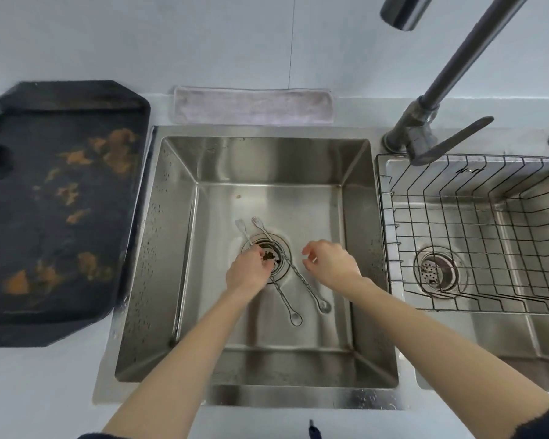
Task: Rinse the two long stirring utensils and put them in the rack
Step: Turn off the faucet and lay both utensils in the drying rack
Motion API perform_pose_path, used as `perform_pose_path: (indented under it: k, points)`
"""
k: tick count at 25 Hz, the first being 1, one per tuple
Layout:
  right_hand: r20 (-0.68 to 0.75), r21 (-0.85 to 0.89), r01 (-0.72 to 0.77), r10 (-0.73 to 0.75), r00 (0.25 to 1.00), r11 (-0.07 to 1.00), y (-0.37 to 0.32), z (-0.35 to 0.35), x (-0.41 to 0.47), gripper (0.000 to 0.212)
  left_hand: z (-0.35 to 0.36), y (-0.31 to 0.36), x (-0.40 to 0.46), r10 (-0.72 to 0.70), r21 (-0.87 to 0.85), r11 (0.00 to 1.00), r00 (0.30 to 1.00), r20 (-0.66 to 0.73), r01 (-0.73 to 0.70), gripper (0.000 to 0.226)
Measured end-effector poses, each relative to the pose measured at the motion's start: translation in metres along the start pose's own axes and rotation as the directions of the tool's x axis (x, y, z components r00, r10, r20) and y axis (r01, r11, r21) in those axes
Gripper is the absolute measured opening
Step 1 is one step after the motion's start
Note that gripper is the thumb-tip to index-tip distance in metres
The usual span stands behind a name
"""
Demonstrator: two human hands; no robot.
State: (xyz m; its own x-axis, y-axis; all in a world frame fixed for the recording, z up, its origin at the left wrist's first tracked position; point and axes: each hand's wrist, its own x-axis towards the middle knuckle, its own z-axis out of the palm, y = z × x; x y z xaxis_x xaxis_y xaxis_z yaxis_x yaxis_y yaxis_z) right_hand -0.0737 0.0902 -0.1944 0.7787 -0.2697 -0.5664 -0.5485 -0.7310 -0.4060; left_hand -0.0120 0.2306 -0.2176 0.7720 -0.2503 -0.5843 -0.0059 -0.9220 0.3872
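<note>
A pale counter ran the whole width of the room, and two steel basins were sunk into it side by side. The left sink was the bigger, deep and square, with water drops speckling its left wall. The right sink held a black wire rack, which had nothing in it that I could see. On the counter to the left sat a large dark tray, blotched with orange-brown stains. A dark faucet rose from the ledge between the basins and angled up and away, its lever pointing toward the rack. A folded pale cloth lay along the wall just behind the left sink.

Two bare forearms reached down into the left sink. The left hand hovered over the drain strainer, fingers curled downward right at the nearer stirrer's handle; whether it had actually gripped it I could not tell. The right hand hung just beside the drain, loosely half open, thumb and fingers apart, holding nothing.

Both long stirrers lay on the sink floor, roughly parallel, crossing the drain. Each had a small fork end pointing toward the back wall, a twisted stem and a tiny spoon bowl nearer the person. The left stirrer passed under the left hand; the right stirrer lay just beside it.
</note>
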Motion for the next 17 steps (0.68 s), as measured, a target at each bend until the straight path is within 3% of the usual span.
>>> perform_pose_path:
  k: [9,17]
  points:
    - [0.132,-0.078,-0.079,0.089,0.987,0.994,0.004,0.040,0.034,0.027,0.027,-0.019,0.030,-0.144,-0.073,0.986,0.986,0.085,0.150,0.037]
    - [0.111,-0.177,-0.082,0.103,0.989,0.981,-0.004,0.054,0.048,0.026,0.036,-0.024,0.050,-0.181,-0.075,0.978,0.972,0.148,0.193,0.036]
